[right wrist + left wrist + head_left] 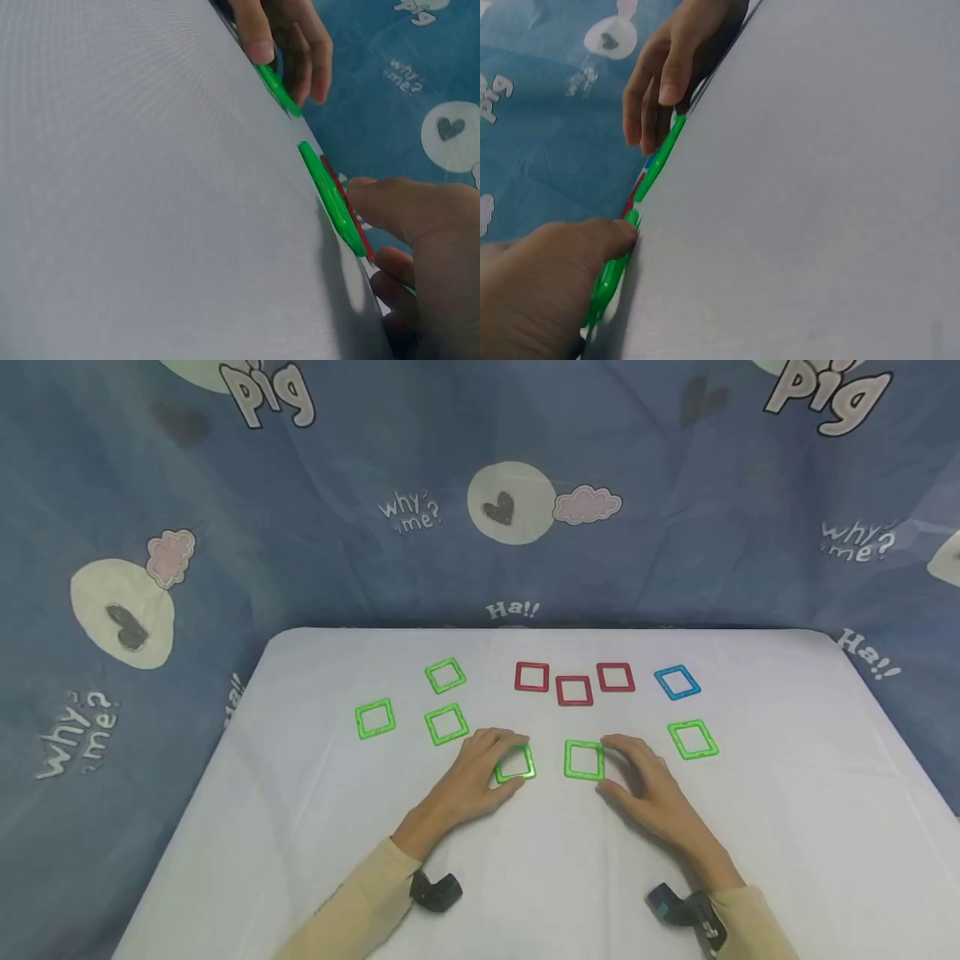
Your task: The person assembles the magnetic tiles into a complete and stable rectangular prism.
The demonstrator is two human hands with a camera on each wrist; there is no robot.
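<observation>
My left hand [480, 772] pinches a green square frame tile [533, 762] by its edges, with the thumb on the near side and fingers at the far side. In the left wrist view the thumb overlaps the end of this green tile [610, 281]. To the right, another green square tile [584, 776] lies on the table. My right hand [648, 789] is curved loosely around that tile's right side, thumb and forefinger close to its two right corners. In the right wrist view my thumb stands just above the green tile [330, 199].
Three more green tiles, including one green tile [375, 732], lie to the left. Beyond the hands are three red tiles, one red tile [574, 703] nearest, and a blue tile [686, 694]. A green tile [693, 754] sits at right. A printed curtain [337, 560] hangs behind the white table [525, 885].
</observation>
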